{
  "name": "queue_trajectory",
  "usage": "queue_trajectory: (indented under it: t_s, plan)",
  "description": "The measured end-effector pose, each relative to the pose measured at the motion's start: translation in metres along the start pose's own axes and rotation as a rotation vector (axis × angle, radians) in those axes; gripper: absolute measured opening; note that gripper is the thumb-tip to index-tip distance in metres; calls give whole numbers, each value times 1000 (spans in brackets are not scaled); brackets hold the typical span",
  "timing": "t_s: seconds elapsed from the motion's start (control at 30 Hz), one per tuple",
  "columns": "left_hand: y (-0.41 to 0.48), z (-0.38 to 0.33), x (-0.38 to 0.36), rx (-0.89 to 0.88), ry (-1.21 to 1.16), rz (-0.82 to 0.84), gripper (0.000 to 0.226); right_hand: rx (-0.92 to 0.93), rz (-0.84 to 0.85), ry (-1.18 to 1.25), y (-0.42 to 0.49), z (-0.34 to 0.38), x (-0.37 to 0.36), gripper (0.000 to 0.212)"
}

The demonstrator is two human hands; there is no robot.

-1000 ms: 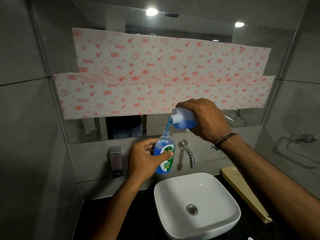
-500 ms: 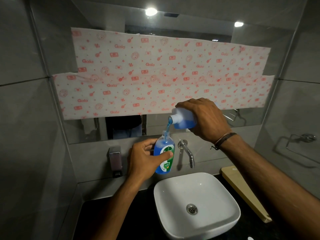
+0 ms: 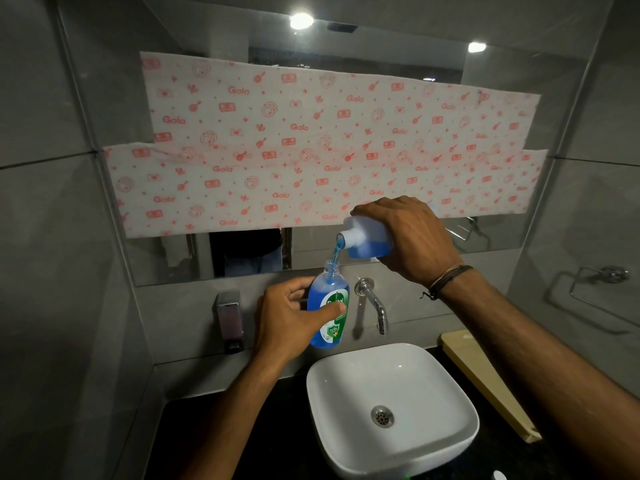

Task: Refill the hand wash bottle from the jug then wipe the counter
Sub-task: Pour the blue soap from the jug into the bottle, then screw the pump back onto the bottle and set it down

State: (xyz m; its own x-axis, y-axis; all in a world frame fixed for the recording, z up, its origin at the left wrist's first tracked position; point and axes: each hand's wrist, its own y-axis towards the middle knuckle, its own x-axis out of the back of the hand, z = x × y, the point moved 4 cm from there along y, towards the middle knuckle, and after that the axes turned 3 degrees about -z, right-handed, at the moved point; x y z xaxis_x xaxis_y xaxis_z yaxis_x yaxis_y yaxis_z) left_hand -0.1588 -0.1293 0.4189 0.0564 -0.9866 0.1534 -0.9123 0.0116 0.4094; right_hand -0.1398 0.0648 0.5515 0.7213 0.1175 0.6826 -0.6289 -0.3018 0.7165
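Centre frame, above sink [image 3: 391, 403]: left hand [image 3: 287, 320] clamped round bottle [image 3: 329, 306], nearly full. Right hand [image 3: 412, 240] clasps tilted jug [image 3: 367, 237], pouring. Bottle likely slick, stiff plastic; grip mid-body.

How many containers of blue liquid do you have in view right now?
2. The hand wash bottle is held upright in the left hand; the jug is tipped above it in the right hand, pouring. More could sit outside the frame.
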Motion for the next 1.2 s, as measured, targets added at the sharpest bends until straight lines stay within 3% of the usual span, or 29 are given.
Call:
queue_trajectory:
  t_s: [0.23, 0.43, 0.63, 0.8, 1.2]
  plan:
    - [0, 1, -1, -9, -23, 19, 46, -12, 11, 9, -4, 3, -4, 74]
    - [0, 2, -2, -22, -76, 14, 43, -127, 51, 124, -23, 8, -13, 78]
    - [-7, 14, -6, -61, -140, 34, 45, -491, 31, 427, -76, -9, -37, 84]
    - [-29, 33, -16, -104, -160, 89, 46, -787, -51, 735, -174, -23, -75, 80]
    - [-114, 123, -123, 31, -285, 332, 55, -1351, -95, 531, -406, -50, -148, 79]
